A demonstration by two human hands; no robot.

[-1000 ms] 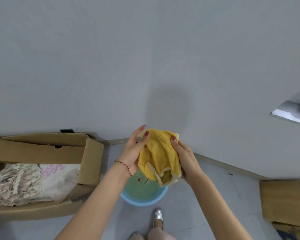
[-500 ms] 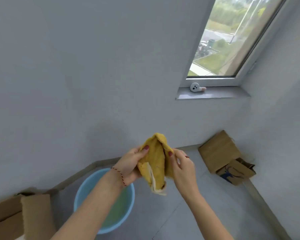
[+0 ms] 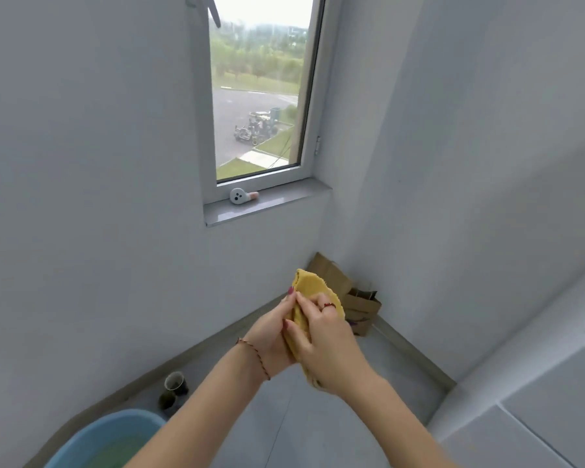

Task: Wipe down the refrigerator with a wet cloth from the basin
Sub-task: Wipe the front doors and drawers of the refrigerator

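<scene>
The basin (image 3: 92, 437) sits at the bottom left on the floor, holding greenish water, with the left forearm crossing above its rim. Just beyond it, by the wall, stand two small dark cups (image 3: 173, 390).

Further out, both hands meet around the yellow cloth (image 3: 313, 287), held in the air well above the floor. The left hand (image 3: 271, 339) cups it from the left; its fingers (image 3: 289, 295) are curled against the fabric. The right hand (image 3: 321, 336) closes over it from the right, fingers (image 3: 309, 304) bent and pressed into the folds, so the cloth is bunched between the two palms with its top peeking out above.

By my reading, the step in hand is squeezing or folding the cloth after wetting it, clear of the basin. The white panelled surface (image 3: 527, 393) at right may be the refrigerator, though that cannot be told for certain. The next move calls for carrying the cloth to it and laying it flat to wipe.

Beyond the hands, paper bags (image 3: 358, 305) lean in the corner; above, a window (image 3: 257, 96).
</scene>
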